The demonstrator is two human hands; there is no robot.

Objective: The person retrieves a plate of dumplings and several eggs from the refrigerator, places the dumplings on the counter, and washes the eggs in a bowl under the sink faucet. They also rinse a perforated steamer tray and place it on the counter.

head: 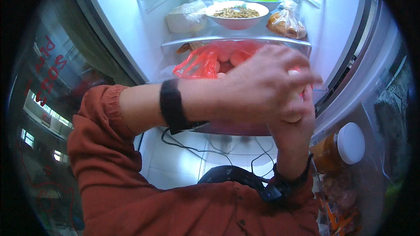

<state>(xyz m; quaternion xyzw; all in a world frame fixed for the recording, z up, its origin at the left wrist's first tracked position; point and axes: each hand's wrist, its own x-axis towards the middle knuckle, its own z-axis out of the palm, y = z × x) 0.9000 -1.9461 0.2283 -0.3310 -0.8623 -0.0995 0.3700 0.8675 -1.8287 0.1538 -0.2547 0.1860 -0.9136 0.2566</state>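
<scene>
My left hand (279,78) reaches across to the right and overlaps my right hand (305,106); both are motion-blurred. Pale, rounded eggs (292,117) show between the fingers, cupped in my right hand. How many there are is hidden, and whether my left fingers grip one is unclear. Behind my left wrist, a red plastic bag (195,65) lies open on the refrigerator's lower shelf. More eggs (237,58) sit inside it.
Above, the glass shelf (236,40) bears a bowl of minced food (237,18), a knotted plastic bag of food (287,24) and a wrapped white block (185,16). The open door at right holds a white-lidded jar (351,143). Black cables (197,149) hang beneath my wrists.
</scene>
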